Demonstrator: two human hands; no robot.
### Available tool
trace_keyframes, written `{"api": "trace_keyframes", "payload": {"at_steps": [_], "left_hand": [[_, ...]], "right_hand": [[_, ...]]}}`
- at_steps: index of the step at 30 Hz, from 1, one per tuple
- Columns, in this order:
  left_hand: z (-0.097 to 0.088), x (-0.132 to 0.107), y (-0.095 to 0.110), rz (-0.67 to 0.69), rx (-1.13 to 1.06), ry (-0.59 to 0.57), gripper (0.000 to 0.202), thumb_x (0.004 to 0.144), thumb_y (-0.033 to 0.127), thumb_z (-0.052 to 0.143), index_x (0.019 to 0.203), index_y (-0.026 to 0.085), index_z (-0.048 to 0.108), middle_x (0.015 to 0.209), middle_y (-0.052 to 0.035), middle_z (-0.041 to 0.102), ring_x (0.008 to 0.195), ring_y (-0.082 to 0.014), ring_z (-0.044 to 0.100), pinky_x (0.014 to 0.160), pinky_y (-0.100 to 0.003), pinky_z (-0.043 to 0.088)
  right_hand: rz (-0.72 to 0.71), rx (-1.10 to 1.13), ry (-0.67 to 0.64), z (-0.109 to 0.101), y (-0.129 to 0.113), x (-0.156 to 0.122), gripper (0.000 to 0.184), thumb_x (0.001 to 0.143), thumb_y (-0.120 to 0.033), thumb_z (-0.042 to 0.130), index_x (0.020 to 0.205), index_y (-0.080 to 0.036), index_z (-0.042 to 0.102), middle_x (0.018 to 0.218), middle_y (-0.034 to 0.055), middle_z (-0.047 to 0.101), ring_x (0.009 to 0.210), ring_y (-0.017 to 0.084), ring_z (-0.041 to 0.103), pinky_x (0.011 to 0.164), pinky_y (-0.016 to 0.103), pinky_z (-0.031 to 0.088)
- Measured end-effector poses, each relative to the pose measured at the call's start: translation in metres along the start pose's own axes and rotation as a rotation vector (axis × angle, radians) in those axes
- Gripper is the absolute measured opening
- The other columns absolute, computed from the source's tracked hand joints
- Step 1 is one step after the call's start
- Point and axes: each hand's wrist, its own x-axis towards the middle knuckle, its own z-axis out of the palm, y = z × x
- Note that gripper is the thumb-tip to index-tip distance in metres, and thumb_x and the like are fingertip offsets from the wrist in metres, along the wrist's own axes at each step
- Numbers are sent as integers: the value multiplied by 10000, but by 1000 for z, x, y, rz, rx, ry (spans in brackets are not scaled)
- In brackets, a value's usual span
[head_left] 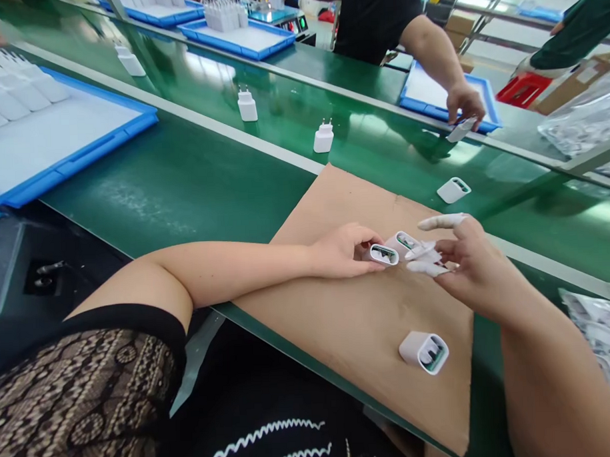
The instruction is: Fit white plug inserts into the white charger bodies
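My left hand rests on a brown cardboard sheet, fingers closed round a white charger housing whose open end shows circuit parts. Touching it or just behind stands a second open charger housing. From the right comes my right hand, with white finger covers on several fingertips. Its index finger is stretched out, while thumb and middle finger come together beside the second housing. Something small and white seems to be between them, too unclear to name. A third open charger housing lies nearer me on the cardboard.
On the green conveyor belt are white plug chargers and an open housing. A blue tray of chargers sits left, a plastic bag of white pieces right. Across the belt, a co-worker's hand holds a white piece.
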Motion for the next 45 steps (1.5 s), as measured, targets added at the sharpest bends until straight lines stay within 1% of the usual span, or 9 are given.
{"api": "trace_keyframes", "payload": {"at_steps": [2,5,8,13,18,24,29,38,45], "left_hand": [[0,0,1,4,-11,14,222,839,275,786,1027,195,701,1027,-48,741,999,-189,656,839,-321,545],[0,0,1,24,-29,12,212,849,260,775,1037,188,707,1019,-48,743,974,-178,662,818,-309,544],[-1,0,1,35,-28,13,223,848,252,775,1049,182,707,1024,-52,743,972,-177,667,810,-304,547],[0,0,-2,50,-31,13,240,849,282,779,1056,177,719,1004,-59,740,966,-187,668,804,-306,552],[0,1,-2,32,-26,3,221,843,291,783,1029,181,736,1005,-59,743,969,-193,663,816,-308,541],[-1,2,1,-101,-113,-22,312,817,334,800,1065,160,726,1041,-63,726,937,-178,660,784,-287,525],[0,3,-1,-140,-183,-40,271,808,315,808,1016,159,734,989,-34,730,883,-156,653,762,-270,511],[2,4,-7,-75,-188,-40,234,824,329,796,969,152,751,925,-27,746,837,-155,667,732,-266,504],[3,2,-7,2,-48,-3,233,857,359,777,950,149,738,907,-34,734,805,-153,653,685,-260,482]], "right_hand": [[9,22,-8,0,-2,-1,458,742,-442,824,1112,-262,623,1062,88,730,801,235,707,625,346,560],[-131,-68,-5,2,-8,0,147,879,-343,677,1004,-269,693,1006,65,739,805,215,686,648,340,526],[-253,-183,2,8,-12,0,223,927,-242,544,1042,-289,729,985,63,727,846,220,668,675,350,507],[-119,-244,57,20,-15,-3,250,866,-249,630,1101,-281,710,820,39,705,692,216,630,586,349,466],[-133,34,64,22,-22,-2,90,899,-256,658,977,-285,692,1009,42,729,893,235,688,776,393,568],[-300,-187,146,24,-18,-1,432,882,-199,640,1307,-258,598,1135,92,682,874,213,668,740,365,579],[-365,-342,73,29,-15,-1,276,856,-151,619,1109,-255,651,946,37,722,771,202,651,666,337,535],[-460,-506,215,32,-21,-4,428,770,-20,540,1107,-253,663,938,30,734,854,218,684,664,306,503],[-455,-526,152,36,-20,0,346,757,-37,535,1014,-212,688,881,48,735,769,216,671,611,306,475]]}}
